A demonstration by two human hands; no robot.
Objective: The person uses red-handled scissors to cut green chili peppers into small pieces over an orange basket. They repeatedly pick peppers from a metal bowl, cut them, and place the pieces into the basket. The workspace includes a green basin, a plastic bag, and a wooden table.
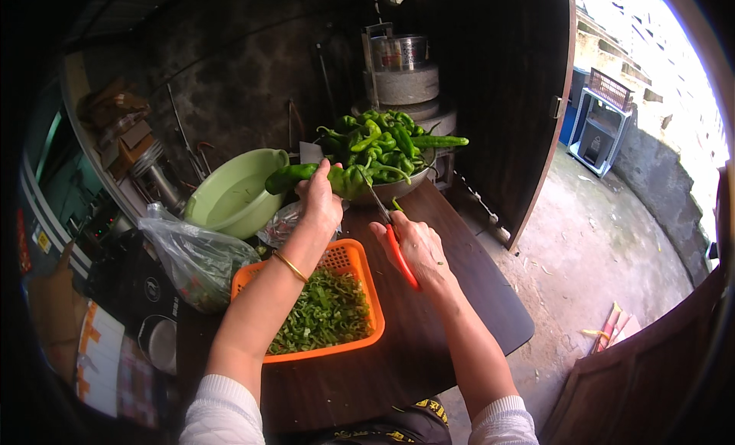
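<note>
My left hand [320, 198] grips a long green pepper [290, 178], its stem end pointing right. In my right hand [416, 247] is a pair of scissors [401, 258] with red handles, the blades at the pepper's stem end. Behind both hands, whole green peppers [376, 140] are heaped in a metal colander [396, 187]. Below my left hand stands an orange plastic basket [374, 307] holding cut green pepper pieces [327, 307]; my left forearm crosses over its left part.
Left of the colander is a green plastic basin [201, 201] of water. A clear plastic bag [195, 261] with contents stands beside the orange basket. All rest on a dark wooden table [425, 341]. A wooden door [551, 158] stands open at the right.
</note>
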